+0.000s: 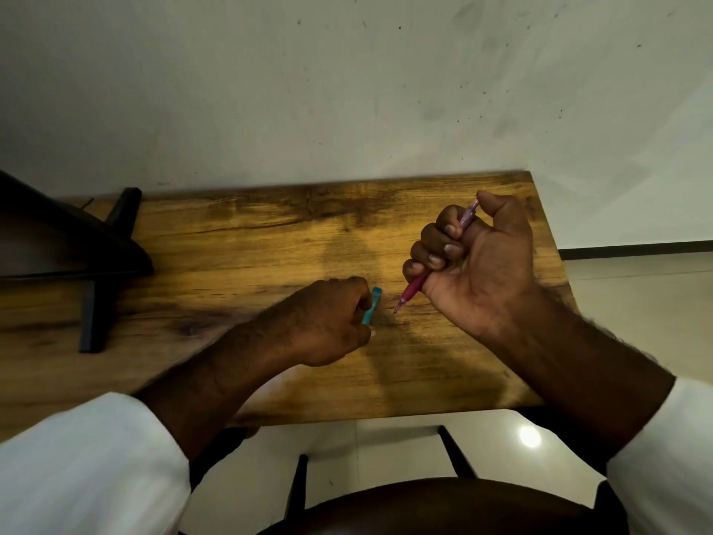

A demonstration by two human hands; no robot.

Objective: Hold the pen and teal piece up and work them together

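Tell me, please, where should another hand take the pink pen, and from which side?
Probably the lower barrel of the pink pen, approached from the left of the picture. The right hand wraps the middle, and only that stretch above the tip shows bare, slanting down-left. The left hand holding the teal cap sits close.

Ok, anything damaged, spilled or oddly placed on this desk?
Nothing stands out. The right hand grips a pink pen in its fist, the left hand holds a teal piece, and the wooden table shows only grain.

Bare hairy forearms emerge from loose white sleeves (88, 453) pushed back
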